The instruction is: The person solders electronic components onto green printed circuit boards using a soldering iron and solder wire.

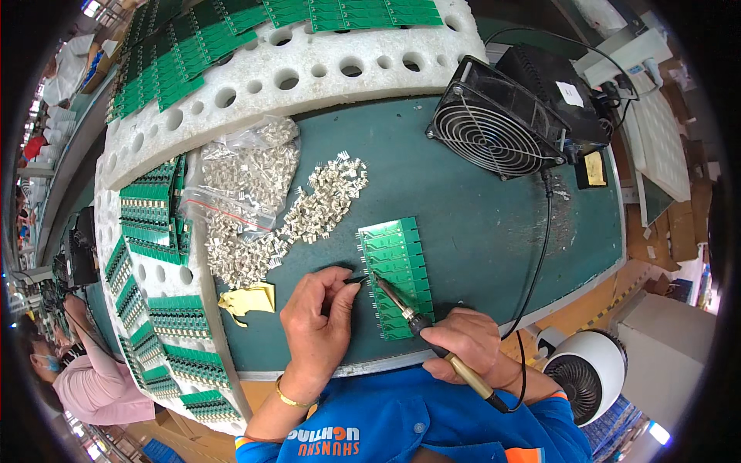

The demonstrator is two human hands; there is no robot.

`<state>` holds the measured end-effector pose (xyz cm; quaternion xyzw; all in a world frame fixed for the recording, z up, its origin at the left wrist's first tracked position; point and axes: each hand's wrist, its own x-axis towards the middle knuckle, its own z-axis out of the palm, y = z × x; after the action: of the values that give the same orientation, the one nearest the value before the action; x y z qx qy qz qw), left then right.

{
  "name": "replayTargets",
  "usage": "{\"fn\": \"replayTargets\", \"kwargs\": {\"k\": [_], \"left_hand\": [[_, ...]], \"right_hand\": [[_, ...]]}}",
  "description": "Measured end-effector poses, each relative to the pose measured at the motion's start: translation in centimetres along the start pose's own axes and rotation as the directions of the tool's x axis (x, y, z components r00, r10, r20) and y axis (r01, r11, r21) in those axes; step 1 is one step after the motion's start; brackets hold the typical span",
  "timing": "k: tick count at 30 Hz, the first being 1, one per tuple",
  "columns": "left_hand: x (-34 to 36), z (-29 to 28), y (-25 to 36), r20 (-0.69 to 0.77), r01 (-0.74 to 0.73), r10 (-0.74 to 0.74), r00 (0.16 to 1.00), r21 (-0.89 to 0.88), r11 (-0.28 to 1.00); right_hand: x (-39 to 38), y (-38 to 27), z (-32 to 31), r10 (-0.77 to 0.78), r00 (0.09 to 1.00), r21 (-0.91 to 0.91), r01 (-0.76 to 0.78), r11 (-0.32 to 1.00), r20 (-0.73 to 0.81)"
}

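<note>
My right hand is closed round a soldering iron with a gold and black handle. Its metal tip slants down onto a green circuit board that lies flat on the bench. Small pins or connectors line the board's left edge. Beside that edge, my left hand is pinched, thumb against forefinger. A small dark end shows at its fingertips, too small to make out. Left of the board lies a heap of small white connectors, spilling alongside a clear plastic bag full of more.
A black fan with a wire grille stands at the back right. The iron's cord runs up past it. White foam racks hold several green boards. Yellow paper lies nearby. A white fan and a co-worker are beyond the bench.
</note>
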<state>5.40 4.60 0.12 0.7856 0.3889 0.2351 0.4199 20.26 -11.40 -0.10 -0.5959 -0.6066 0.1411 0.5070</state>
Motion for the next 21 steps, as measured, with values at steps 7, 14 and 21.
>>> {"fn": "replayTargets", "kwargs": {"k": [7,14,21], "left_hand": [[0.02,0.09,-0.03,0.001,-0.003,0.003,1.0,-0.005,1.0],[0.07,0.19,0.1,-0.001,0.006,-0.006,1.0,0.011,1.0],[0.0,0.22,-0.05,-0.002,-0.003,0.003,1.0,0.01,1.0]], "right_hand": [[-0.04,0.01,-0.02,-0.007,1.0,0.0,0.007,1.0,-0.002],[-0.17,-0.02,-0.25,-0.021,1.0,-0.004,0.021,1.0,0.008],[-0.09,0.13,-0.24,-0.012,1.0,0.02,0.012,1.0,-0.009]]}}
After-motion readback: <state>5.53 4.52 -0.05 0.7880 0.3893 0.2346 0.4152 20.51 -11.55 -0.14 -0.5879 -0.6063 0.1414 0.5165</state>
